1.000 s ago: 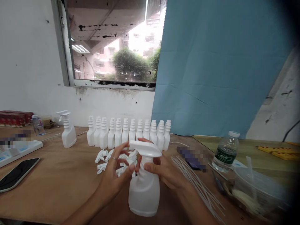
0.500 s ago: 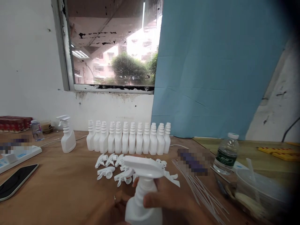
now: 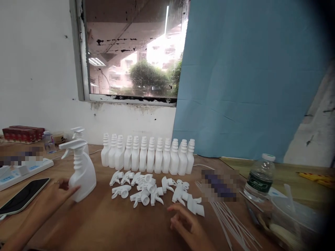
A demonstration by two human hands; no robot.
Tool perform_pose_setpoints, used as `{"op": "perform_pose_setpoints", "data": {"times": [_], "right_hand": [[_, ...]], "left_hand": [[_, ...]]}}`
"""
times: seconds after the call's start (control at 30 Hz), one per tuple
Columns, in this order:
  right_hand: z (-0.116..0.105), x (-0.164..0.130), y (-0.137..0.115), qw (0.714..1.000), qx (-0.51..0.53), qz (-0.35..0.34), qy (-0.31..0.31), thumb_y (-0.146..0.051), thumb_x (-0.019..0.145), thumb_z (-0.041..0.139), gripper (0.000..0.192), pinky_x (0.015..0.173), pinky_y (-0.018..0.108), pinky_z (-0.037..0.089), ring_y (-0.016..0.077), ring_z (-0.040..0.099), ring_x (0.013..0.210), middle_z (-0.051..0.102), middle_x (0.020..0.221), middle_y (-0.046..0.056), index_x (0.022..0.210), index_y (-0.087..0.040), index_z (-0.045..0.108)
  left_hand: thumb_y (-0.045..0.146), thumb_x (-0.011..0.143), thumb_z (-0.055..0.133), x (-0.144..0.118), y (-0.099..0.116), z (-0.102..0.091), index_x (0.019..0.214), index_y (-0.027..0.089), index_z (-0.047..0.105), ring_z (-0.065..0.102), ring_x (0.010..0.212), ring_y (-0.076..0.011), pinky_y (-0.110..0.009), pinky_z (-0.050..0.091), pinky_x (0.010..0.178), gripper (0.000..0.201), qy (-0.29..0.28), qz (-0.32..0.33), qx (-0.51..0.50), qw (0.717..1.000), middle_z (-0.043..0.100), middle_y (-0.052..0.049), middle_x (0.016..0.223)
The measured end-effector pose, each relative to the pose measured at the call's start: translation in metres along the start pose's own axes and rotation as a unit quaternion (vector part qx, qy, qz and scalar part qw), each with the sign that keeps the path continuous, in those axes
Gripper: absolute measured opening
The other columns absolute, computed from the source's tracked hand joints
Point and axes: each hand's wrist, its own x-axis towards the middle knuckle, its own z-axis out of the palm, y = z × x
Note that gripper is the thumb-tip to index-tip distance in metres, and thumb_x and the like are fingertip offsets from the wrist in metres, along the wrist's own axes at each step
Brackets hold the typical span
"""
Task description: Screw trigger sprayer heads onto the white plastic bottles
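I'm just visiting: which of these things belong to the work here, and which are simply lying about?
Probably part of the work:
the capped spray bottle at the left hand;
the row of headless bottles;
the loose trigger heads near the right hand;
perhaps the thin white tubes.

Apparently just lying about:
phone;
power strip;
water bottle;
red boxes.

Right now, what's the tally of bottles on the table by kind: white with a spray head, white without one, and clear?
White bottles with spray heads: 2
White bottles without spray heads: 12
Clear bottles: 2
Total: 16
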Motion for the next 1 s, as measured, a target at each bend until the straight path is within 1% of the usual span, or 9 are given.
{"op": "perform_pose_setpoints", "data": {"times": [0.1,0.2,0.3,0.43,0.5,0.57,0.67,0.8,1.0], "right_hand": [[0.004,-0.005,0.017,0.998,-0.047,-0.038,0.006,-0.041,0.092,0.048,0.024,0.078,0.030,0.046,0.0184,0.059,0.084,0.058,0.106,0.007,0.097,-0.022,0.061],[0.005,-0.009,0.019,0.996,-0.073,-0.051,-0.008,-0.036,0.094,0.046,0.021,0.082,0.029,0.045,0.0192,0.059,0.093,0.058,0.108,0.007,0.093,-0.022,0.062],[0.004,-0.011,0.012,0.996,-0.075,-0.048,-0.021,-0.033,0.095,0.045,0.020,0.083,0.028,0.045,0.0186,0.058,0.094,0.058,0.108,0.006,0.092,-0.022,0.061],[0.005,-0.012,0.005,0.996,-0.071,-0.042,-0.030,-0.029,0.094,0.047,0.016,0.081,0.027,0.045,0.0165,0.058,0.087,0.058,0.106,0.005,0.089,-0.021,0.060],[0.006,-0.013,0.004,0.996,-0.075,-0.041,-0.036,-0.027,0.093,0.049,0.013,0.081,0.027,0.045,0.0166,0.058,0.088,0.058,0.105,0.004,0.089,-0.022,0.060],[0.007,-0.013,0.004,0.995,-0.078,-0.041,-0.043,-0.025,0.092,0.050,0.011,0.082,0.027,0.044,0.0169,0.058,0.090,0.059,0.105,0.003,0.089,-0.022,0.060],[0.007,-0.013,0.004,0.995,-0.083,-0.041,-0.048,-0.023,0.091,0.050,0.010,0.082,0.027,0.044,0.0172,0.058,0.092,0.059,0.104,0.003,0.088,-0.022,0.060],[0.007,-0.012,0.005,0.993,-0.090,-0.054,-0.056,-0.020,0.090,0.051,0.010,0.085,0.027,0.043,0.0176,0.058,0.096,0.060,0.103,0.003,0.088,-0.022,0.060],[0.006,-0.012,0.009,0.992,-0.092,-0.066,-0.056,-0.017,0.089,0.051,0.011,0.087,0.027,0.044,0.0173,0.058,0.097,0.060,0.103,0.003,0.088,-0.022,0.060]], "left_hand": [[0.057,0.078,0.049,0.043,0.007,0.001,0.085,0.017,0.053,0.064,0.077,-0.0241,-0.028,0.045,0.070,0.041,-0.022,-0.006,0.057,0.998,0.067,-0.007,0.081],[0.056,0.082,0.048,0.076,0.015,0.008,0.087,0.013,0.055,0.064,0.082,-0.0270,-0.029,0.043,0.070,0.045,-0.027,-0.007,0.084,0.996,0.067,-0.011,0.085],[0.057,0.086,0.044,0.092,0.021,0.016,0.096,0.007,0.055,0.061,0.091,-0.0332,-0.035,0.044,0.076,0.053,-0.008,-0.009,0.097,0.995,0.065,-0.017,0.094],[0.058,0.091,0.034,0.090,0.029,0.027,0.115,0.002,0.050,0.051,0.111,-0.0394,-0.042,0.043,0.085,0.063,0.038,-0.001,0.096,0.995,0.056,-0.023,0.117],[0.058,0.093,0.031,0.087,0.033,0.033,0.120,0.000,0.046,0.047,0.115,-0.0406,-0.044,0.043,0.085,0.066,0.063,-0.009,0.089,0.994,0.050,-0.025,0.122],[0.056,0.093,0.032,0.085,0.036,0.037,0.125,0.000,0.041,0.047,0.114,-0.0396,-0.044,0.045,0.084,0.065,0.086,-0.020,0.082,0.993,0.049,-0.025,0.123],[0.053,0.093,0.036,0.085,0.038,0.040,0.128,0.002,0.036,0.048,0.112,-0.0364,-0.043,0.046,0.083,0.061,0.114,-0.023,0.074,0.991,0.050,-0.021,0.119],[0.050,0.093,0.037,0.087,0.038,0.041,0.125,0.004,0.037,0.047,0.113,-0.0363,-0.044,0.046,0.085,0.057,0.143,-0.022,0.069,0.987,0.048,-0.019,0.118],[0.052,0.093,0.036,0.086,0.038,0.047,0.124,0.003,0.037,0.044,0.113,-0.0379,-0.047,0.044,0.087,0.058,0.176,-0.014,0.042,0.983,0.045,-0.018,0.115]]}}
